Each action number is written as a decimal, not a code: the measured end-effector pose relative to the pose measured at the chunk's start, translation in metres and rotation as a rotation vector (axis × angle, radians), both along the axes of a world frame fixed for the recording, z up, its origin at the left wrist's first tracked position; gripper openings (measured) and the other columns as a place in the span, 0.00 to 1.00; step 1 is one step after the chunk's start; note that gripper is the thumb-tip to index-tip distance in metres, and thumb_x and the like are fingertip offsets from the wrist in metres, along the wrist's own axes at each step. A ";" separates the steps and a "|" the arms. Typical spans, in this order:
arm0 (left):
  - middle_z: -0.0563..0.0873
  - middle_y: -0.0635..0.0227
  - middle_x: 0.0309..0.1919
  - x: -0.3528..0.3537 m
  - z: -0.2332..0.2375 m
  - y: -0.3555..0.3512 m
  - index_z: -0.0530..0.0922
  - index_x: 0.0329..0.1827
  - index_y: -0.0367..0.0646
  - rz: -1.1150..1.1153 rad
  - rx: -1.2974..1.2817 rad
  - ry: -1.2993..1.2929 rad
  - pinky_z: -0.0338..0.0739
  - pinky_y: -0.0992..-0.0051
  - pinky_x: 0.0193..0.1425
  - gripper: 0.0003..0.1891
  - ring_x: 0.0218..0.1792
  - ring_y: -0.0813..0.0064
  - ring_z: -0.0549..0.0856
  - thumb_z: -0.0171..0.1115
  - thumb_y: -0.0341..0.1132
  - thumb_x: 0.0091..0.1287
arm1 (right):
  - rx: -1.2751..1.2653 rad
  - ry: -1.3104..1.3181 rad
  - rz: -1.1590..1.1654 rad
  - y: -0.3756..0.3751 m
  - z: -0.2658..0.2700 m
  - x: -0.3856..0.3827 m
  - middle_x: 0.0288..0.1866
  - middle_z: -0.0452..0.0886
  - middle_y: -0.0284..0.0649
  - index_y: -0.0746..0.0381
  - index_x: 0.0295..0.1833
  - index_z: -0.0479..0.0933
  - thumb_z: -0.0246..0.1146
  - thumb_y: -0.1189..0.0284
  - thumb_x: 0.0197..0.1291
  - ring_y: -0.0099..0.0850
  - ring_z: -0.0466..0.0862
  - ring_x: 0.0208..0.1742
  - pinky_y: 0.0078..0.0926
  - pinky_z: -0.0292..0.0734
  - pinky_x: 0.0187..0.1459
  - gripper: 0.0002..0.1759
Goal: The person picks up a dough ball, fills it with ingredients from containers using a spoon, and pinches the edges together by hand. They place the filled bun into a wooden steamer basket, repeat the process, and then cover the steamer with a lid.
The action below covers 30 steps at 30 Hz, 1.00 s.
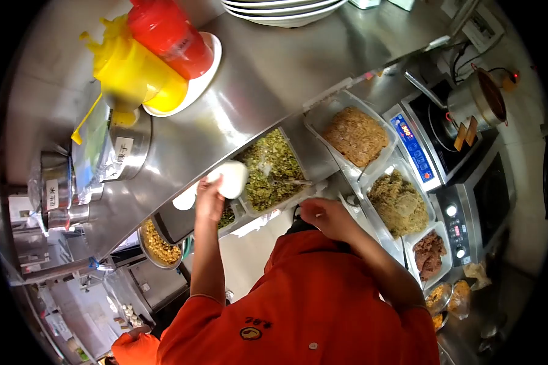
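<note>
My left hand is closed around the edge of a smooth, white, rounded piece that looks like dough, at the left side of a tray of chopped green vegetables. Just left of that hand, a second white piece shows at the counter edge. My right hand is in front of my chest, apart from the trays, with its fingers curled inward. Whether anything small is between them cannot be made out. A spoon lies in the green vegetables, nearer to my right hand.
Trays of brown shredded filling, yellowish noodle-like filling and dark red filling line the right. Beyond them, a pot sits on an induction cooker. Squeeze bottles stand on the steel shelf. A bowl of yellow kernels is left.
</note>
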<state>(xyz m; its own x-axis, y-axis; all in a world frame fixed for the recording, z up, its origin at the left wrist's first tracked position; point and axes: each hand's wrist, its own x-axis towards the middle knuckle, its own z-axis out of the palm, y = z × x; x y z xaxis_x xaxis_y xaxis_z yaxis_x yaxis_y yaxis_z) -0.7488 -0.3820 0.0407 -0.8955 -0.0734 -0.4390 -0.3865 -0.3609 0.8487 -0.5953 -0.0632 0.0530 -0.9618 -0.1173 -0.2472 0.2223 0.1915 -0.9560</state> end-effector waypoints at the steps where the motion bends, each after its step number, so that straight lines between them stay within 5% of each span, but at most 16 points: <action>1: 0.89 0.61 0.51 0.016 0.005 0.027 0.78 0.60 0.42 -0.234 0.066 0.056 0.88 0.65 0.57 0.18 0.49 0.68 0.90 0.66 0.21 0.68 | -0.198 -0.120 -0.067 -0.002 -0.004 -0.003 0.49 0.90 0.44 0.66 0.58 0.82 0.68 0.64 0.70 0.34 0.89 0.43 0.31 0.84 0.48 0.19; 3: 0.89 0.65 0.49 0.048 0.024 0.082 0.79 0.55 0.41 -0.479 0.064 0.045 0.85 0.70 0.54 0.16 0.47 0.75 0.89 0.70 0.21 0.66 | -0.565 -0.333 -0.218 -0.004 -0.002 -0.010 0.47 0.89 0.40 0.68 0.59 0.81 0.71 0.63 0.69 0.27 0.87 0.41 0.28 0.84 0.46 0.21; 8: 0.88 0.69 0.51 0.084 0.039 0.135 0.76 0.65 0.36 -0.772 0.042 0.103 0.77 0.78 0.59 0.20 0.51 0.80 0.85 0.64 0.20 0.70 | -0.686 -0.270 -0.395 0.024 0.009 0.003 0.38 0.85 0.35 0.66 0.51 0.82 0.72 0.70 0.67 0.19 0.83 0.36 0.21 0.80 0.37 0.13; 10: 0.87 0.67 0.55 0.091 0.038 0.138 0.76 0.66 0.36 -0.779 0.104 -0.022 0.76 0.78 0.60 0.21 0.53 0.79 0.84 0.56 0.17 0.71 | -0.246 -0.127 -0.378 0.040 0.004 0.012 0.35 0.85 0.32 0.66 0.48 0.82 0.72 0.71 0.67 0.17 0.82 0.34 0.22 0.79 0.35 0.11; 12: 0.86 0.64 0.60 0.099 0.041 0.155 0.75 0.68 0.37 -0.680 0.248 -0.045 0.77 0.71 0.61 0.20 0.55 0.73 0.85 0.51 0.24 0.73 | -0.156 -0.040 -0.458 0.039 0.041 0.016 0.33 0.86 0.35 0.66 0.47 0.82 0.71 0.72 0.66 0.24 0.85 0.31 0.25 0.80 0.35 0.09; 15: 0.82 0.52 0.64 0.102 0.015 0.171 0.73 0.69 0.34 -0.413 0.505 -0.358 0.75 0.51 0.70 0.27 0.61 0.56 0.83 0.44 0.46 0.78 | 0.483 0.454 -0.212 0.036 0.068 0.021 0.52 0.88 0.43 0.63 0.45 0.83 0.71 0.75 0.62 0.40 0.90 0.47 0.30 0.85 0.48 0.07; 16: 0.82 0.52 0.64 0.103 0.012 0.177 0.73 0.69 0.34 -0.415 0.504 -0.356 0.75 0.51 0.70 0.27 0.61 0.56 0.83 0.44 0.46 0.78 | 0.407 0.582 -0.095 0.035 0.060 0.022 0.55 0.87 0.41 0.60 0.46 0.84 0.72 0.72 0.61 0.40 0.88 0.53 0.36 0.85 0.52 0.09; 18: 0.82 0.48 0.63 0.105 0.006 0.189 0.73 0.68 0.32 -0.528 0.927 -0.433 0.73 0.50 0.74 0.29 0.65 0.52 0.81 0.40 0.48 0.79 | 0.370 0.683 0.206 0.036 0.052 0.025 0.51 0.88 0.40 0.60 0.48 0.83 0.72 0.68 0.62 0.42 0.86 0.55 0.38 0.84 0.51 0.12; 22: 0.81 0.43 0.63 0.107 0.018 0.208 0.73 0.67 0.29 -0.262 0.986 -0.336 0.72 0.51 0.75 0.30 0.67 0.46 0.79 0.37 0.48 0.80 | 0.326 0.458 -0.199 0.058 0.049 0.028 0.45 0.87 0.40 0.62 0.43 0.80 0.71 0.66 0.64 0.41 0.87 0.45 0.37 0.82 0.46 0.11; 24: 0.80 0.44 0.65 0.108 0.027 0.218 0.72 0.68 0.27 -0.349 1.056 -0.239 0.71 0.53 0.76 0.30 0.69 0.48 0.77 0.37 0.46 0.79 | 0.188 0.003 -0.353 0.072 0.053 0.022 0.40 0.87 0.44 0.64 0.42 0.80 0.74 0.61 0.63 0.38 0.88 0.41 0.36 0.82 0.44 0.17; 30: 0.72 0.46 0.74 0.110 0.038 0.238 0.67 0.75 0.28 -0.291 0.855 -0.372 0.68 0.55 0.79 0.31 0.72 0.52 0.75 0.38 0.45 0.79 | -0.195 -0.070 -0.307 0.075 -0.010 0.020 0.40 0.88 0.42 0.66 0.49 0.81 0.75 0.61 0.64 0.26 0.87 0.43 0.28 0.81 0.46 0.20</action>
<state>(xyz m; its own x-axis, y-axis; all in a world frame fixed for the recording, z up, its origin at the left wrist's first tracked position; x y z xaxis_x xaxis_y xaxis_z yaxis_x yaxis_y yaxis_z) -0.6383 -0.1444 0.0788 -0.6215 0.6035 -0.4996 -0.7484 -0.6458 0.1510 -0.5755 0.0117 0.0431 -0.9412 0.1226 -0.3148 0.3069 -0.0786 -0.9485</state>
